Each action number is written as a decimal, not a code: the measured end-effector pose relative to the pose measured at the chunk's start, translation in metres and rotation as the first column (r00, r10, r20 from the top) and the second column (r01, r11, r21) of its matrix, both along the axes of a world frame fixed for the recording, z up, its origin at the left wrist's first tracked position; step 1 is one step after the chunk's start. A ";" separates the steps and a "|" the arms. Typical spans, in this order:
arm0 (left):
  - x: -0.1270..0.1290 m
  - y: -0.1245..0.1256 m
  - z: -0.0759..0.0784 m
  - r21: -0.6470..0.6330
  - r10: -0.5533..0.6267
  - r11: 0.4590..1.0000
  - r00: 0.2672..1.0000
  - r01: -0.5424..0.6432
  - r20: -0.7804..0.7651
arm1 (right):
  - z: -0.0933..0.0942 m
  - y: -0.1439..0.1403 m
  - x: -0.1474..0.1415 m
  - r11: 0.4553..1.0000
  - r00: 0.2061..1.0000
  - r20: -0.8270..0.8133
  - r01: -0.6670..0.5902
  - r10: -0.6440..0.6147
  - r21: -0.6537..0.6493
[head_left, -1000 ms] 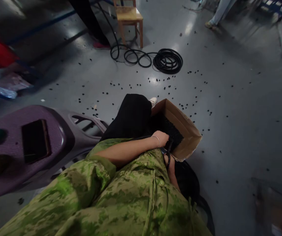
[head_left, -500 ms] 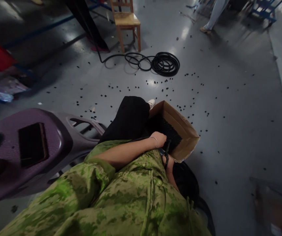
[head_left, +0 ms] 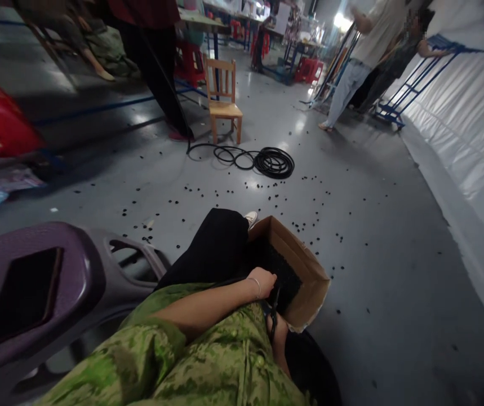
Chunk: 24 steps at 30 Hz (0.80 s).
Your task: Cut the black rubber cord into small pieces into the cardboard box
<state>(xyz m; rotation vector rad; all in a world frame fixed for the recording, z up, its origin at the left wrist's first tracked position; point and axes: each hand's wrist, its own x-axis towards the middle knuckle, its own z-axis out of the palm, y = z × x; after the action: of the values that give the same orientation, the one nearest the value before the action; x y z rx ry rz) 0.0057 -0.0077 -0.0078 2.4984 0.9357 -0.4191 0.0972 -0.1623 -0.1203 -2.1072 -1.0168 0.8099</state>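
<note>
An opened cardboard box [head_left: 316,294] rests against my lap, with a heap of small black pieces [head_left: 286,276] inside. My left hand [head_left: 262,282], with a thin bracelet at the wrist, is closed over the near side of the box. Its fingertips are pinched together, and what they hold is too small to make out. Just below, my right hand [head_left: 279,328] is wrapped round a dark scissor-like hand tool [head_left: 274,310]. The tool points up toward my left fingertips, and its exact kind is hard to tell.
On my left is a purple plastic stool [head_left: 85,282] bearing a phone [head_left: 26,293]. Small black bits lie scattered over the floor. Ahead are a coiled black hose [head_left: 273,163] and a wooden chair [head_left: 223,108]. People stand beyond, near a blue trolley [head_left: 411,84].
My view has tilted up, so the box, stool and hose sit lower in the picture and more of the room shows. Both hands keep nearly the same pose at the box.
</note>
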 end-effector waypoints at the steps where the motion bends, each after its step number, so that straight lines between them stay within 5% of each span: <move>1: 0.000 0.000 -0.001 -0.004 -0.002 1.000 1.000 0.002 -0.005 | -0.005 -0.001 0.001 1.000 1.000 -0.029 -0.012 0.012 0.005; 9: 0.002 0.001 -0.004 0.014 0.001 1.000 1.000 -0.001 -0.018 | -0.023 -0.002 0.006 0.999 0.997 -0.070 -0.032 0.035 0.032; 24: 0.002 -0.001 -0.007 0.032 -0.009 0.999 1.000 0.010 -0.021 | -0.011 -0.003 0.004 1.000 0.999 -0.039 -0.023 0.023 0.010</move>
<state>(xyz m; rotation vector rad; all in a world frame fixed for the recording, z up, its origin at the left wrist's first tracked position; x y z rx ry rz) 0.0082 -0.0084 -0.0147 2.5334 0.9463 -0.4375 0.1017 -0.1654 -0.1316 -2.0676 -1.0244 0.8527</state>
